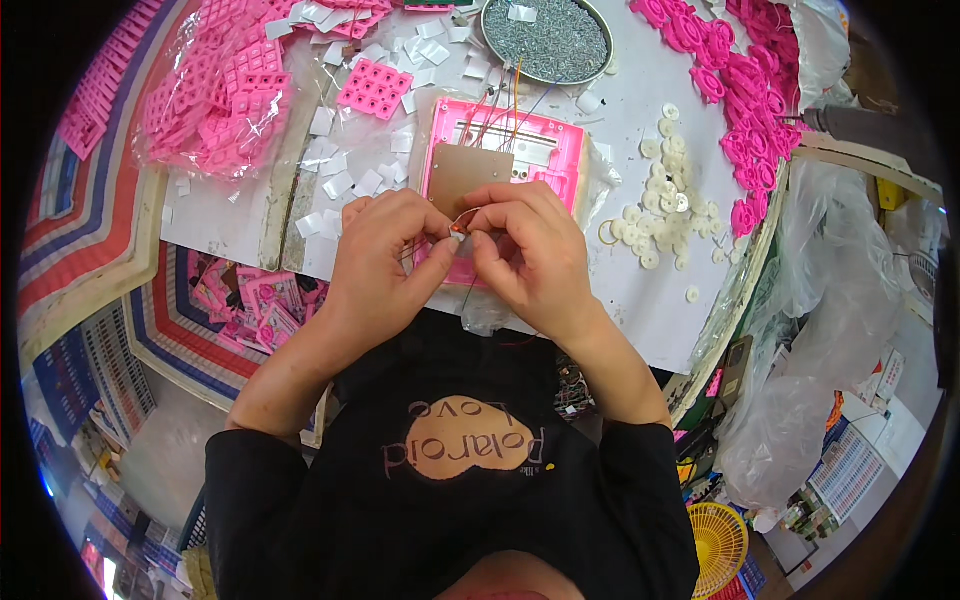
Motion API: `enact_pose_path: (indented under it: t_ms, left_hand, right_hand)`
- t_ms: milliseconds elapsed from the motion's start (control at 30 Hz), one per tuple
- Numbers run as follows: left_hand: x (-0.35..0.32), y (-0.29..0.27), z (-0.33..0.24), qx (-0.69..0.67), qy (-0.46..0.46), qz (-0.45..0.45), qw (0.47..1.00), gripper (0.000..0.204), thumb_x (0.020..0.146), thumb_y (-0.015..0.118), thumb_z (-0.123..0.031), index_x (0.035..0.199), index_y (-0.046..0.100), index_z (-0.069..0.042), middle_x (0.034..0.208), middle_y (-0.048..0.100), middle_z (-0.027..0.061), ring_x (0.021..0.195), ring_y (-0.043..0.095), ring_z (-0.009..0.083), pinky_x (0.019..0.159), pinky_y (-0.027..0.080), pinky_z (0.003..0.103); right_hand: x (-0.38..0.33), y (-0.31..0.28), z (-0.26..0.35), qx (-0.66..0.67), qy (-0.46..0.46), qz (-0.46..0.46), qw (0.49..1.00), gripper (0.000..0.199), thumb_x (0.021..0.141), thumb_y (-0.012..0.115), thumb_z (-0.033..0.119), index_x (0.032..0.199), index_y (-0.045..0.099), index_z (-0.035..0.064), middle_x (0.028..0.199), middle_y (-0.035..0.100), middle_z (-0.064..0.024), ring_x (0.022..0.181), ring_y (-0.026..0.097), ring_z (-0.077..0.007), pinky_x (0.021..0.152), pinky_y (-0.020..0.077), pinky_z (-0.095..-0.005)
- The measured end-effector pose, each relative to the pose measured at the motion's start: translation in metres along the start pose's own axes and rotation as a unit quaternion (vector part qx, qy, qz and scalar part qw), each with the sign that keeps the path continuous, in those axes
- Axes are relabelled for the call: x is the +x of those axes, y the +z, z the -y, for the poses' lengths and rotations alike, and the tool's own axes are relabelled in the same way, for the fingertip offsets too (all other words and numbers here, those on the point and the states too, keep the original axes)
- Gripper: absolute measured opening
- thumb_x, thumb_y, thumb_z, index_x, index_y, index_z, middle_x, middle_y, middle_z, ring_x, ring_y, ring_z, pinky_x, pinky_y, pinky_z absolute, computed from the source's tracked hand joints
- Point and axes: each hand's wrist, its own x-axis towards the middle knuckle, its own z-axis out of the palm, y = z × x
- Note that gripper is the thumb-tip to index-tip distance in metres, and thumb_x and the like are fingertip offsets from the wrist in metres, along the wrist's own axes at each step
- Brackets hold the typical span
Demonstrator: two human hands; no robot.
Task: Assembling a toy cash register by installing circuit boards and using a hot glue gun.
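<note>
My left hand is closed in a pinch on a small white part with a red-orange spot. Close beside it, my right hand pinches with thumb and forefinger at a thin wire that loops up from this part. Under and just beyond both hands lies an open pink plastic housing. A brown circuit board sits over its left side, and several thin coloured wires rise from its far end. The fingertips partly hide the small part.
Loose white squares and a bag of pink keypads lie left. At the back stands a round tray of small screws. White discs and pink oval parts lie right, near a dark tool.
</note>
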Motion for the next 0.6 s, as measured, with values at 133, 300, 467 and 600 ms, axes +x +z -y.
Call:
enact_pose_path:
  t_ms: [133, 300, 467, 600]
  left_hand:
    - [0.0, -0.001, -0.003, 0.01, 0.006, 0.004, 1.0, 0.011, 0.081, 0.071, -0.006, 0.085, 0.061, -0.006, 0.082, 0.06, 0.0049, 0.078, 0.058, 0.0221, 0.08, 0.036, 0.035]
    - [0.0, 0.0, -0.006, 0.02, 0.015, -0.004, 1.0, 0.011, 0.08, 0.071, -0.007, 0.085, 0.061, -0.007, 0.081, 0.059, 0.0042, 0.078, 0.058, 0.022, 0.079, 0.034, 0.036]
    - [0.0, 0.001, -0.006, 0.049, 0.041, -0.016, 0.998, 0.011, 0.079, 0.071, -0.008, 0.084, 0.061, -0.01, 0.081, 0.06, 0.0022, 0.079, 0.058, 0.0216, 0.077, 0.031, 0.038]
    - [-0.001, 0.001, -0.005, 0.058, 0.051, -0.012, 0.997, 0.012, 0.079, 0.071, -0.008, 0.084, 0.061, -0.01, 0.083, 0.06, 0.0021, 0.08, 0.057, 0.0217, 0.078, 0.031, 0.038]
  right_hand:
    - [0.003, -0.002, 0.001, -0.06, -0.068, -0.009, 0.996, 0.017, 0.074, 0.073, 0.002, 0.089, 0.067, 0.0051, 0.104, 0.068, -0.0078, 0.088, 0.063, -0.0274, 0.072, 0.0531, -0.0364]
    - [0.003, -0.003, 0.002, -0.076, -0.072, -0.002, 0.994, 0.018, 0.073, 0.073, 0.002, 0.089, 0.067, 0.0056, 0.105, 0.069, -0.0072, 0.089, 0.064, -0.0272, 0.071, 0.0542, -0.0363]
    - [0.007, -0.006, 0.001, -0.064, -0.073, 0.02, 0.995, 0.017, 0.072, 0.073, 0.003, 0.088, 0.065, 0.0055, 0.104, 0.069, -0.0066, 0.089, 0.064, -0.0266, 0.07, 0.0544, -0.0364]
    - [0.013, -0.01, 0.005, -0.088, -0.088, 0.046, 0.991, 0.017, 0.072, 0.074, 0.005, 0.086, 0.064, 0.0065, 0.101, 0.068, -0.005, 0.088, 0.064, -0.0258, 0.068, 0.0544, -0.0364]
